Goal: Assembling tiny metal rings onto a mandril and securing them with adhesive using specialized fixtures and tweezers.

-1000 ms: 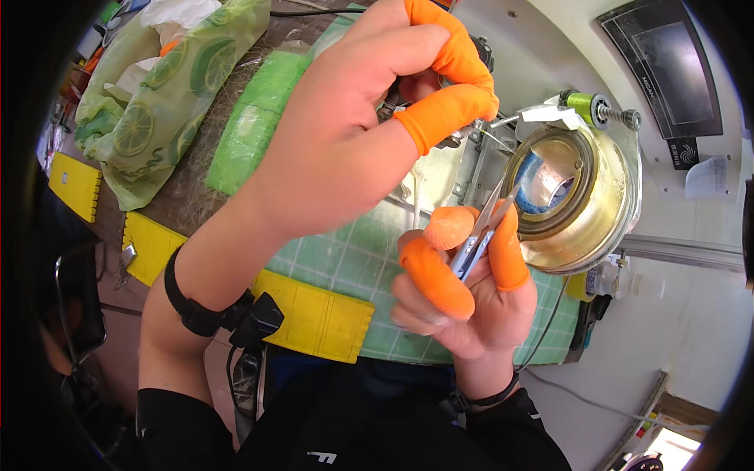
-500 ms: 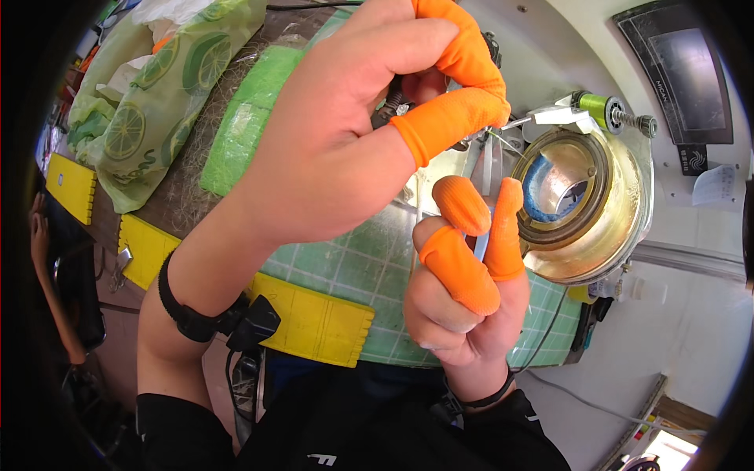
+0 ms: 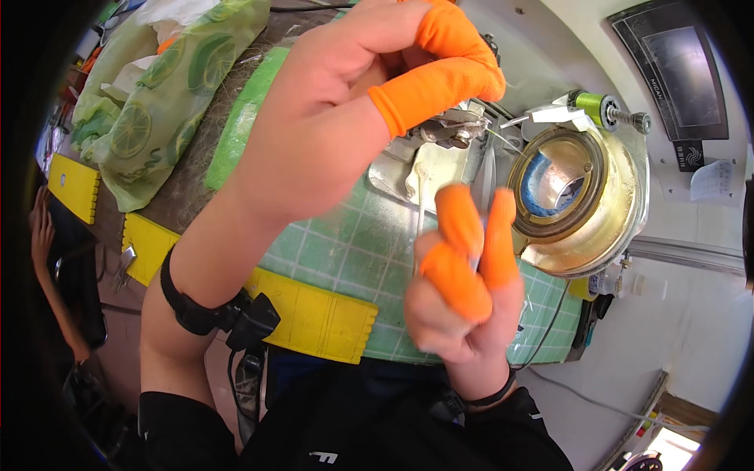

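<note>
Your left hand (image 3: 314, 129) is raised over the green gridded mat (image 3: 338, 251) on the table, its orange-covered fingers (image 3: 440, 90) pressed together at the tips; whether anything lies between them you cannot tell. Below, your right hand (image 3: 463, 314), slightly blurred, pinches a slim metal tool (image 3: 487, 184) pointing upward, just left of a brass-coloured round housing (image 3: 609, 216) with a blue inner ring (image 3: 536, 184).
</note>
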A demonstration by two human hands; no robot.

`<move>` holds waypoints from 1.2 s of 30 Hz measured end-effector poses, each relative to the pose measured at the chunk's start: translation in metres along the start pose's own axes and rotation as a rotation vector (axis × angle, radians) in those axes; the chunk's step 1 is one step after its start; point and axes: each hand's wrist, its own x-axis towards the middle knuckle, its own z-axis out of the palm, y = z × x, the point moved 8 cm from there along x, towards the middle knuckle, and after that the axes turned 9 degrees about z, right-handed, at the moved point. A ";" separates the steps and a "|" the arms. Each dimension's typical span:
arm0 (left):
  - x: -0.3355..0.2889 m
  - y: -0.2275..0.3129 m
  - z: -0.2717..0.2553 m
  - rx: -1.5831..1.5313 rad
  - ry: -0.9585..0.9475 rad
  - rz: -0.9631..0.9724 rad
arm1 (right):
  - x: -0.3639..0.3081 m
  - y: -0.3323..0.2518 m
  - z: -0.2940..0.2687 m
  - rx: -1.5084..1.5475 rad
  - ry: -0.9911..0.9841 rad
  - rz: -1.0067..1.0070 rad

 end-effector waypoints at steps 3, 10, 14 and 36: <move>0.004 -0.005 0.001 0.181 -0.085 0.066 | -0.031 0.016 -0.008 -0.037 -0.017 0.124; 0.006 0.010 0.010 0.545 -0.237 0.177 | -0.107 0.017 -0.038 -0.466 0.150 0.050; 0.012 0.017 0.007 0.388 -0.357 0.075 | -0.145 -0.019 -0.040 -1.132 0.500 -0.212; -0.074 -0.001 -0.084 1.925 -0.710 -0.124 | -0.173 -0.052 -0.045 -2.241 0.881 -0.309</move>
